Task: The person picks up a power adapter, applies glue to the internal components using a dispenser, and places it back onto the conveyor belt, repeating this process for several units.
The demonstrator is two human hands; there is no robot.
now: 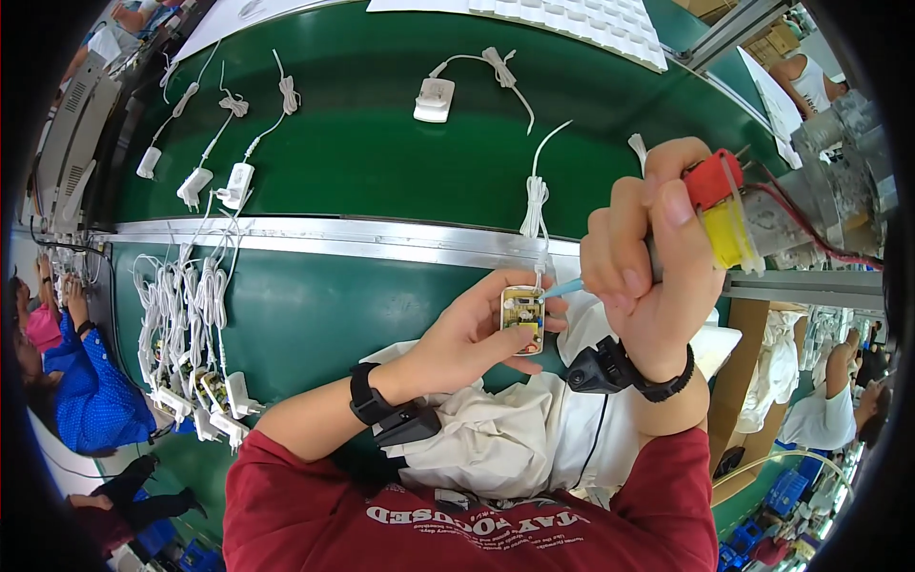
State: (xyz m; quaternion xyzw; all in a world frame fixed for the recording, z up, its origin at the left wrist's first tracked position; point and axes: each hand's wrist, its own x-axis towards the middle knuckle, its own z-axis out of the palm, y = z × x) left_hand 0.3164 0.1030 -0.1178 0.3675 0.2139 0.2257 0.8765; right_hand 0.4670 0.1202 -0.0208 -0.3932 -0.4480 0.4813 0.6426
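My left hand holds a small white adapter housing, its cover off, with the circuit board facing up. The thumb lies across the board's lower part and the fingers wrap the sides. A white cable runs from the housing's top to a tied bundle. My right hand is closed round a hand tool with a red and yellow body and a thin light-blue tip. The thumb rests by the red part. That tip reaches the board's upper right corner; whether it touches cannot be seen.
Several white adapters with tied cables lie on the green belt; another adapter lies farther along. Many cabled adapters are heaped left of me. A metal rail crosses in front. A cardboard box stands right. Co-workers sit at both sides.
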